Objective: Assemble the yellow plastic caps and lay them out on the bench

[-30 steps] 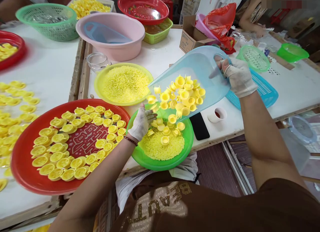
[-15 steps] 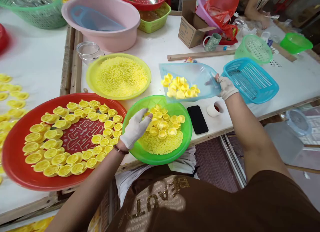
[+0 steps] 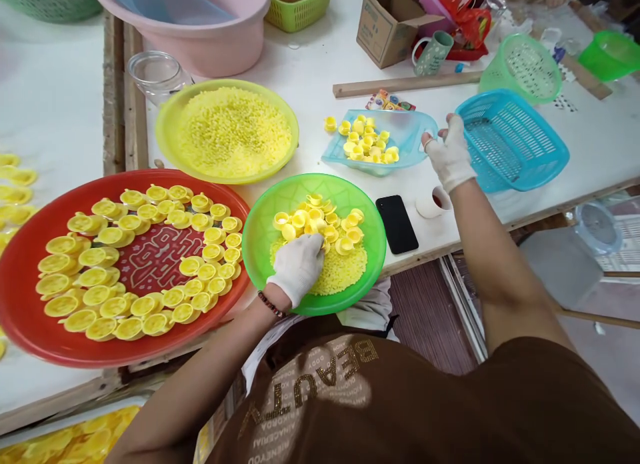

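My left hand (image 3: pixel 299 264), in a white glove, reaches into the green bowl (image 3: pixel 255 277). Its fingers are curled among small yellow cups (image 3: pixel 315 214) that lie on yellow granules (image 3: pixel 343 271); what they pinch is hidden. My right hand (image 3: pixel 451 154), also gloved, is beside the handle of a clear blue scoop (image 3: pixel 410 151), fingers apart. The scoop rests on the table with several yellow cups (image 3: pixel 367 141) in it, and one cup lies just off its edge. Left of the bowl, a red tray (image 3: pixel 30 324) carries rings of yellow cups.
A yellow bowl of granules (image 3: pixel 235 131), a pink basin (image 3: pixel 215 44) and a glass jar (image 3: pixel 157 74) stand behind. A black phone (image 3: pixel 397 224), a white roll (image 3: pixel 433 203), a blue basket (image 3: pixel 515 141), a wooden strip (image 3: pixel 405 84) and a cardboard box (image 3: pixel 385 31) are to the right.
My left hand has moved right and down into the cups in the green bowl. The scoop has been lowered to the table, and my right hand has let go of it. The view has shifted slightly.
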Action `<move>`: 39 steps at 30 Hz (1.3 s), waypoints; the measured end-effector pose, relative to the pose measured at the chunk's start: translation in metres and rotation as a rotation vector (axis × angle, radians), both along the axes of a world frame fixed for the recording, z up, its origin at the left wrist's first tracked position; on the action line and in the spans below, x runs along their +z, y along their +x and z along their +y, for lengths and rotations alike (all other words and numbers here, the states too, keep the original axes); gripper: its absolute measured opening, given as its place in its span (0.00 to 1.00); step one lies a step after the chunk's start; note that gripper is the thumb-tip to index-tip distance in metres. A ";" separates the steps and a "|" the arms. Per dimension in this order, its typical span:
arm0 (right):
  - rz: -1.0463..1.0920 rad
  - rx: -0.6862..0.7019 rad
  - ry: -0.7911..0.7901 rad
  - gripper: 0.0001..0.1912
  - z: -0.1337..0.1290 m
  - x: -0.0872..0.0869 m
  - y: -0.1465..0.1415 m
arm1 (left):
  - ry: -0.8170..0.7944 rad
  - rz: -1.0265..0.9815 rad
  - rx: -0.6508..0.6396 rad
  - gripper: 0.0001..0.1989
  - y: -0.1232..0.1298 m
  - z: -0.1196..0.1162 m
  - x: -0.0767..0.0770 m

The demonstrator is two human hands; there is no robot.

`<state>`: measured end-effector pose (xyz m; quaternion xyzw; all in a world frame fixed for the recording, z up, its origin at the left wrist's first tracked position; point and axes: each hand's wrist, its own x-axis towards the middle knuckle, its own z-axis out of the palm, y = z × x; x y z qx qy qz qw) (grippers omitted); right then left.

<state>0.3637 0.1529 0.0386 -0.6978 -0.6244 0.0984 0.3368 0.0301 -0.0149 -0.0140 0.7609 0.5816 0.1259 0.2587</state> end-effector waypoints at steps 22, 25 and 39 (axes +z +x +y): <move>-0.596 1.042 -0.416 0.21 -0.164 -0.063 -0.215 | 0.105 -0.485 0.188 0.15 -0.064 -0.014 0.013; -0.477 1.080 -0.538 0.19 -0.162 -0.064 -0.219 | 0.127 -0.353 0.190 0.14 -0.065 -0.020 0.014; 1.482 0.319 -0.486 0.24 -0.147 -0.012 -0.213 | -0.016 -0.399 0.006 0.12 -0.041 -0.019 0.011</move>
